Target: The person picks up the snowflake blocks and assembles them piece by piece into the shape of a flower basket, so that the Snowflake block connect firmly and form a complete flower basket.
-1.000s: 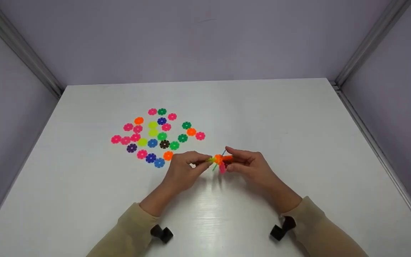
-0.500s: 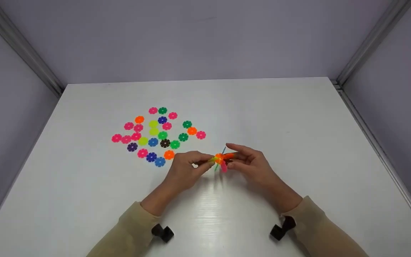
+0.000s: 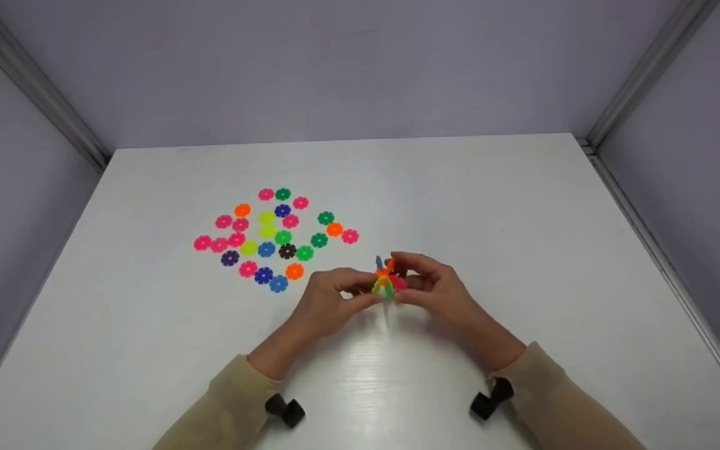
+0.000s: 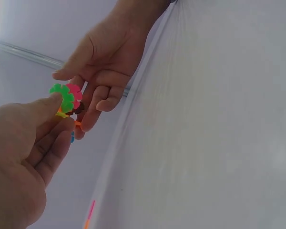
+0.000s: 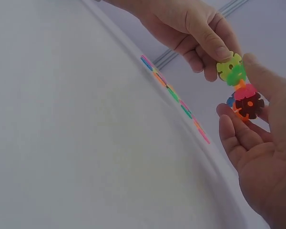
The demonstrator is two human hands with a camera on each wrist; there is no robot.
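Between both hands, raised over the white table, is a small cluster of interlocking flower-shaped plastic discs [image 3: 384, 280] in orange, yellow, green, pink, blue and brown. My left hand [image 3: 329, 297] pinches its yellow disc [image 5: 223, 70] at the left side, thumb against the face. The green disc [image 4: 66, 101] overlaps the left thumb tip in the left wrist view. From the other side my right hand [image 3: 440, 289] holds the cluster, its fingers and thumb curled about the orange and pink discs. A brown disc [image 5: 248, 108] sits at this end. Fingers partly hide the blue disc [image 3: 379, 262].
Several loose flower discs lie flat on the table [image 3: 497, 212] to the left, among them a black one [image 3: 287, 251] and a pink one [image 3: 350, 236]. Pale upright panels [image 3: 360, 75] border the table at the back and sides.
The disc cluster has turned between the hands, so the yellow and green discs now face the near side. My left thumb has shifted slightly right; the loose discs stay put.
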